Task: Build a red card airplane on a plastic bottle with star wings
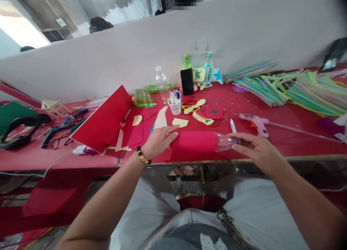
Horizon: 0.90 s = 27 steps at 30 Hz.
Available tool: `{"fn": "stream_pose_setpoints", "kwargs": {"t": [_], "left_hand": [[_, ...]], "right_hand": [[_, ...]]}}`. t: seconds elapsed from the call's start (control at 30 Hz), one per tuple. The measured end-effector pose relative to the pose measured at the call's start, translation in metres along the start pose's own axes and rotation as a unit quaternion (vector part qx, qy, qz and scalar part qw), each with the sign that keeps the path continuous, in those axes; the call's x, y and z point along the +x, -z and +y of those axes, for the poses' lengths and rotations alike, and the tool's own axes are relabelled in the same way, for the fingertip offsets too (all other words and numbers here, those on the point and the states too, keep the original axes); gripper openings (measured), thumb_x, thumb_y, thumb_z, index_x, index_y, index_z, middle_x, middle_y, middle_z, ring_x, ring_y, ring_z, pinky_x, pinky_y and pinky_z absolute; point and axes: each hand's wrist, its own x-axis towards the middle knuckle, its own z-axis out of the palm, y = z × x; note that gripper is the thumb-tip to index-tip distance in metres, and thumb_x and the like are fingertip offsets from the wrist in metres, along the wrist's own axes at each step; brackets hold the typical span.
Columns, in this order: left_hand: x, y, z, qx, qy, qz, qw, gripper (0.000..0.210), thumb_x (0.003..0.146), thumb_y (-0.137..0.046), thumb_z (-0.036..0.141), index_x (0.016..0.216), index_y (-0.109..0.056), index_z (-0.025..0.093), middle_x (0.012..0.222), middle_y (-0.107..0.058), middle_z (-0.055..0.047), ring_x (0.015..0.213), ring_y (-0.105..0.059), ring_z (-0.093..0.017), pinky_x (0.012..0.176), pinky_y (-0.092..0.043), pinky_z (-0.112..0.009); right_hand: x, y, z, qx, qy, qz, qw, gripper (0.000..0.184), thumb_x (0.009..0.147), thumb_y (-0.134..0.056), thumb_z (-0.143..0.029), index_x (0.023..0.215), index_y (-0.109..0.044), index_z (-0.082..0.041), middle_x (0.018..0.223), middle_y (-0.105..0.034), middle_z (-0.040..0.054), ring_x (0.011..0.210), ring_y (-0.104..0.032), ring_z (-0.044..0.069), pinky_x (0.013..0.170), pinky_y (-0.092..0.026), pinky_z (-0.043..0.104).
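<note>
A clear plastic bottle (223,142) lies on its side near the table's front edge, with red paper (195,141) around its body. My right hand (253,147) is closed around the bottle's neck and cap end. At the opposite end, my left hand (160,140) grips the paper-covered base, thumb and fingers against it. Just behind the bottle lies a pale yellow paper cutout (180,123). A pink glue gun (257,123) and a white marker (232,126) rest beyond my right hand.
A cup of pens (175,106), a black phone (187,81) and a decorated bottle plane (208,74) stand toward the wall. Coloured strips (306,90) spread over the right side. A red board (105,121) leans at left, near headphones (18,130) and scissors-like tools.
</note>
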Motion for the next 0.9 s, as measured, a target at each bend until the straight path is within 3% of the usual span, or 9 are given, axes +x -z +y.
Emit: {"fn": "stream_pose_setpoints", "kwargs": {"t": [0.1,0.2,0.3,0.4,0.53,0.63,0.77,0.9], "left_hand": [[0.011,0.003,0.007,-0.09,0.034,-0.103,0.99,0.044,0.092,-0.05,0.05,0.12,-0.067,0.021,0.12,-0.068,-0.007,0.107,-0.064,-0.026,0.092,-0.049,-0.034],[0.02,0.001,0.012,-0.198,0.072,-0.184,0.96,0.046,0.088,-0.054,0.056,0.112,-0.071,0.019,0.113,-0.071,-0.007,0.102,-0.066,-0.025,0.088,-0.05,-0.032],[0.022,-0.017,0.018,-0.32,0.107,-0.225,0.914,0.051,0.083,-0.062,0.056,0.117,-0.067,0.018,0.117,-0.069,-0.01,0.106,-0.065,-0.026,0.09,-0.05,-0.034],[0.016,-0.047,0.025,-0.449,0.125,-0.25,0.849,0.064,0.076,-0.069,0.059,0.123,-0.061,0.016,0.116,-0.068,-0.015,0.099,-0.068,-0.027,0.086,-0.052,-0.039],[0.005,-0.08,0.03,-0.571,0.146,-0.23,0.774,0.071,0.067,-0.079,0.051,0.124,-0.056,0.016,0.112,-0.068,-0.017,0.092,-0.069,-0.025,0.081,-0.054,-0.036],[0.004,-0.092,0.029,-0.629,0.162,-0.18,0.739,0.068,0.068,-0.078,0.044,0.125,-0.052,0.018,0.112,-0.067,-0.014,0.09,-0.068,-0.023,0.078,-0.054,-0.033],[0.009,-0.099,0.028,-0.666,0.172,-0.118,0.716,0.056,0.071,-0.077,0.031,0.122,-0.055,0.019,0.106,-0.068,-0.01,0.086,-0.067,-0.02,0.076,-0.054,-0.03],[0.007,-0.103,0.029,-0.68,0.171,-0.101,0.706,0.063,0.068,-0.079,0.023,0.125,-0.055,0.019,0.105,-0.067,-0.009,0.082,-0.066,-0.019,0.074,-0.053,-0.029]], "right_hand": [[0.028,0.017,-0.01,0.012,0.045,-0.034,0.998,0.04,0.075,-0.071,-0.045,0.111,-0.07,-0.027,0.092,-0.071,0.0033,0.083,-0.065,0.022,0.075,-0.053,0.036],[0.052,0.029,-0.03,0.028,0.063,-0.068,0.995,0.039,0.074,-0.072,-0.044,0.11,-0.071,-0.028,0.1,-0.071,0.0026,0.089,-0.065,0.022,0.077,-0.053,0.036],[0.072,0.032,-0.051,0.075,0.063,-0.103,0.99,0.04,0.072,-0.074,-0.041,0.108,-0.071,-0.025,0.105,-0.072,0.0033,0.097,-0.065,0.022,0.084,-0.053,0.037],[0.088,0.025,-0.062,0.123,0.062,-0.113,0.984,0.04,0.073,-0.073,-0.038,0.109,-0.071,-0.022,0.104,-0.072,0.0044,0.1,-0.066,0.022,0.087,-0.052,0.038],[0.1,0.005,-0.056,0.172,0.04,-0.114,0.978,0.044,0.078,-0.07,-0.04,0.117,-0.066,-0.021,0.108,-0.07,0.0069,0.094,-0.067,0.022,0.08,-0.055,0.037],[0.097,-0.016,-0.041,0.183,0.019,-0.062,0.981,0.057,0.084,-0.061,-0.049,0.135,-0.052,-0.023,0.11,-0.068,0.0084,0.088,-0.068,0.02,0.075,-0.057,0.036],[0.074,-0.045,-0.025,0.164,-0.004,-0.042,0.986,0.081,0.082,-0.064,-0.052,0.149,-0.029,-0.027,0.123,-0.062,0.0104,0.105,-0.064,0.023,0.088,-0.054,0.039],[0.05,-0.071,-0.022,0.243,-0.009,-0.056,0.968,0.091,0.077,-0.072,-0.046,0.151,-0.021,-0.03,0.131,-0.059,0.0116,0.114,-0.061,0.026,0.093,-0.053,0.042]]}}
